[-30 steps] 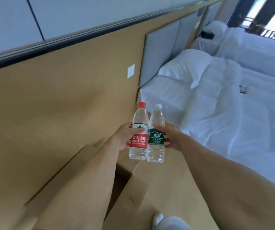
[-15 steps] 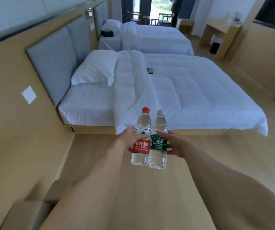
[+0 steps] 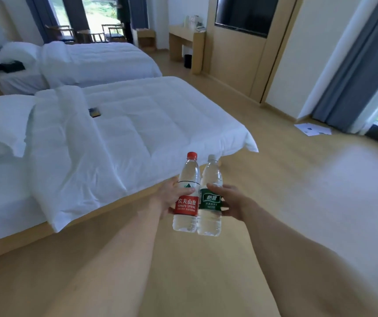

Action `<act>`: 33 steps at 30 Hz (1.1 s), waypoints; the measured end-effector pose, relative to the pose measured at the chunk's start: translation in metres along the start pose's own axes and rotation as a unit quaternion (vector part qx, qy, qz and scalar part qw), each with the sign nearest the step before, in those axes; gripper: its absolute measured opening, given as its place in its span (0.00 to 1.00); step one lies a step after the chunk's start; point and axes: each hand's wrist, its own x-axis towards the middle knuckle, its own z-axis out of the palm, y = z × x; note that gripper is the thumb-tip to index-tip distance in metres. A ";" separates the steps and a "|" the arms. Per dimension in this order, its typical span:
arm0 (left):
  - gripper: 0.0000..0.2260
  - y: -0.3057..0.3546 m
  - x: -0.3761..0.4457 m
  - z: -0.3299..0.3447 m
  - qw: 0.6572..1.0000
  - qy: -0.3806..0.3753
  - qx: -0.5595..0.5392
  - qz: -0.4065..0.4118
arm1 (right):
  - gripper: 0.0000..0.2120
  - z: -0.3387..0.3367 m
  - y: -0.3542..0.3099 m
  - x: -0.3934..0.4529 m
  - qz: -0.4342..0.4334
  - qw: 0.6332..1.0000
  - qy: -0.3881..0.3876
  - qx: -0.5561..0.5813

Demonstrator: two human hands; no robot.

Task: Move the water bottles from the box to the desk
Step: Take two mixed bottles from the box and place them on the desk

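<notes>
A hotel room with a pale wooden floor (image 3: 274, 202). Two beds stand side by side, both made in white: the near bed (image 3: 114, 133) fills the left half of the view, the far bed (image 3: 92, 62) lies behind it. A wooden counter (image 3: 184, 36) stands against the back wall, well apart from the hands, and a dark wall screen (image 3: 244, 13) hangs to its right. Blue curtains (image 3: 354, 72) frame a window on the right. Some white papers (image 3: 312, 129) lie on the floor near the curtain. One small dark object (image 3: 94, 112) rests on the near bed's quilt.

Two bare forearms reach forward from the bottom edge. Two water bottles are held upright in mid-air, touching side by side, over the floor just past the near bed's corner. The left hand (image 3: 173, 196) has its grip closed round the red-capped bottle (image 3: 186, 195) — clear plastic, red label with white lettering. The right hand (image 3: 231, 200) grips the white-capped bottle (image 3: 209, 199) — clear plastic, green label. Both look full of water.

Half a second ago the view faced the beds head-on, with the headboard wall on the left; now it has swung right, and the counter, the screen and the window come into sight. The bottles are held just as before.
</notes>
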 end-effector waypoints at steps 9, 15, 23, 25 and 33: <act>0.21 0.045 0.090 0.135 0.991 -0.125 0.043 0.010 | 0.22 -0.140 -0.007 0.007 0.010 0.990 0.126 0.067; 0.22 0.073 0.166 0.187 0.978 -0.196 0.069 0.016 | 0.22 -0.203 -0.027 0.043 0.016 0.979 0.183 0.091; 0.26 0.131 0.303 0.210 0.966 -0.245 0.084 -0.002 | 0.21 -0.253 -0.090 0.140 0.034 0.968 0.224 0.110; 0.26 0.150 0.338 0.213 0.963 -0.255 0.087 -0.002 | 0.22 -0.264 -0.110 0.166 0.035 0.966 0.230 0.115; 0.26 0.203 0.448 0.240 0.949 -0.299 0.100 -0.002 | 0.20 -0.315 -0.166 0.242 0.025 0.959 0.247 0.136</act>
